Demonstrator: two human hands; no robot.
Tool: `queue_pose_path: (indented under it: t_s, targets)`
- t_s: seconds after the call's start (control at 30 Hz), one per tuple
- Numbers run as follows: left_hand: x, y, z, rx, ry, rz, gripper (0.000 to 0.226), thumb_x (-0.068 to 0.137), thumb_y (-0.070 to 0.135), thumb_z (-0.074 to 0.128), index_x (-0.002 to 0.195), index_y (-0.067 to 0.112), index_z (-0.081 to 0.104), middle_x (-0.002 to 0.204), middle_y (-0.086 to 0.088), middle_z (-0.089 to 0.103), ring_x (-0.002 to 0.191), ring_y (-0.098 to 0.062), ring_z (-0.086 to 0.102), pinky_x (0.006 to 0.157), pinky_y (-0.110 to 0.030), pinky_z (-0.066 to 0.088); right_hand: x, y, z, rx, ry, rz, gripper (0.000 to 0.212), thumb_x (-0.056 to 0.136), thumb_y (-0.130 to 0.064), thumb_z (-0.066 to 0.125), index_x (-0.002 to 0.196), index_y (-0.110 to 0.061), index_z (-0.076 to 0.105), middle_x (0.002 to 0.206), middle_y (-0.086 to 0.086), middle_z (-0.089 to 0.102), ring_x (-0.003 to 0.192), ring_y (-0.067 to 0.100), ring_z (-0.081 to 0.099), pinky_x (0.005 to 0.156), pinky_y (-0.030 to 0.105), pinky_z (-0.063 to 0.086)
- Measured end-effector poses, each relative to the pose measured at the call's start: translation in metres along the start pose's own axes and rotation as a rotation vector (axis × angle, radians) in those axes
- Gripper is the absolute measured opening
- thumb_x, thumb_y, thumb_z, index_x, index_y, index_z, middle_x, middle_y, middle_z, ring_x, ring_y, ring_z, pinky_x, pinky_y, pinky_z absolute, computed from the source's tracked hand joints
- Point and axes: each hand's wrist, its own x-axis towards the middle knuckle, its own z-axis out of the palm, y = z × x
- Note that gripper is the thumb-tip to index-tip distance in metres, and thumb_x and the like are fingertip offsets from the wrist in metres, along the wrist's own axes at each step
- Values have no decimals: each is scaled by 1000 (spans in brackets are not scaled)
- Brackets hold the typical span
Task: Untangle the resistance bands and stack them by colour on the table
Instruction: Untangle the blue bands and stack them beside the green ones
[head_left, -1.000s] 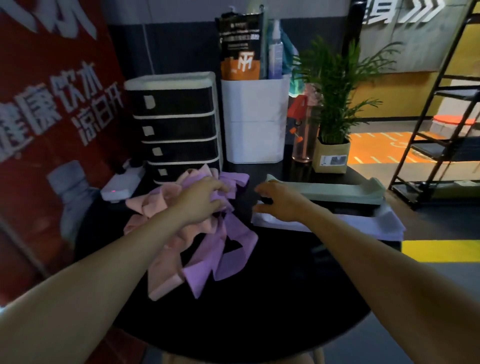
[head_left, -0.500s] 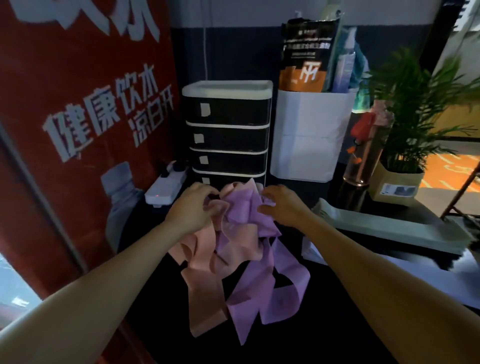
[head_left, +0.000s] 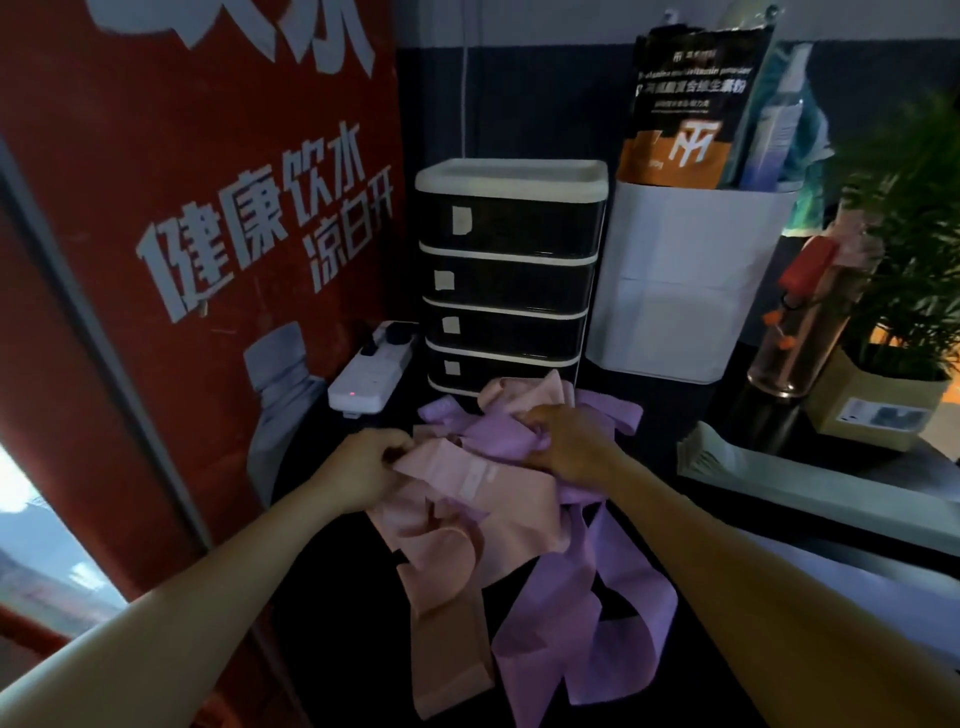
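Tangled pink bands and purple bands heaped together on the dark counter, loose loops trailing toward 6 o'clock. Left hand at the heap's 9 o'clock edge, fingers curled, pinching a pink strip. Right hand at 2 o'clock on the heap, fingers bent into purple folds, gripping them. Black drawer unit at 12 o'clock just behind the heap; white power strip at 10 o'clock; white bin at 1 o'clock; potted plant at 2 o'clock.
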Motion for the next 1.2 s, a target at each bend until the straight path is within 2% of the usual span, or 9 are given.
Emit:
queue_pose_path:
  t_s: [0.07,0.13,0.27,0.37,0.7,0.83,0.97,1.07,1.2]
  targets:
    - [-4,-3,3,-4,-32,-18,21,72,10,76,86,22,66,91,2,69,85,-12,63,78,-25,48,-5,-5,3,32,12,-18,4,82,-18,66,82,-19,62,92,8,61,89,25,56,68,27,38]
    - [-6,-4,3,39,-40,-29,20,73,15,75,90,22,66,94,2,69,88,-15,64,82,-31,51,-8,-7,5,15,18,-42,33,81,-14,65,62,-29,43,77,0,52,80,19,50,54,19,31]
    - [-7,6,-14,54,5,2,24,77,7,65,75,30,58,82,4,65,80,-14,62,66,-25,49,0,-12,-27,82,184,-73,21,77,0,60,89,-12,71,92,1,63,86,14,56,64,11,38]
    - [-5,20,-36,-53,57,-20,26,82,3,65,71,24,56,73,5,58,68,-11,56,54,-19,43,9,-22,-68,158,373,-89,27,73,9,56,90,-5,72,92,9,71,88,21,64,75,22,44]
    - [31,78,-78,-742,282,-120,17,87,5,63,74,9,53,78,-9,59,67,-15,58,50,-19,52,33,-69,-125,242,630,-206,28,77,9,52,89,-8,70,85,-2,64,75,6,56,61,1,39]
    - [37,79,-60,-701,264,-85,13,86,4,63,81,11,54,87,-12,60,74,-21,60,57,-27,57,32,-60,-103,227,554,-178,29,79,8,53,96,-9,70,93,2,67,86,13,59,62,9,39]
    - [34,58,-34,-64,-51,-43,33,78,8,68,105,16,52,110,-7,62,91,-17,58,73,-24,48,20,-40,-74,75,38,-233,44,75,6,64,117,-4,62,115,12,64,105,23,58,90,28,44]
    - [27,58,-26,107,-230,-47,89,58,31,83,134,18,38,125,-1,48,111,-17,52,93,-31,48,5,-21,-66,168,-136,-103,49,73,6,71,120,-2,57,105,8,59,94,22,55,79,24,45]
    - [21,78,-15,16,-94,97,83,68,33,82,137,20,37,131,-1,30,119,-13,42,97,-21,37,-4,13,-70,129,-49,53,43,70,-2,77,109,-3,58,88,3,54,78,16,51,56,15,39]
